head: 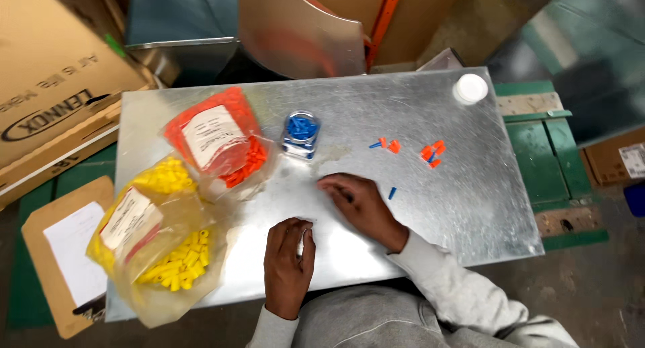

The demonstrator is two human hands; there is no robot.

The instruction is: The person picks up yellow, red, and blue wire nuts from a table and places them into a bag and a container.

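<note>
My left hand (287, 262) rests near the front edge of a shiny metal sheet table (463, 207), fingers curled; whether it holds something is unclear. My right hand (359, 203) lies flat on the metal further in, fingers pointing left, empty. A small clear jar (300, 134) with blue caps inside stands just beyond it. To the right lie loose orange caps (431, 153), another orange pair (390, 145) and a single blue cap (392, 193) close to my right wrist.
A clear bag of orange caps (222, 136) and a bag of yellow caps (161, 244) lie at the left. A white lid (470, 88) sits at the far right corner. Cardboard boxes (47, 86) stand to the left, a clipboard (64, 254) lower left.
</note>
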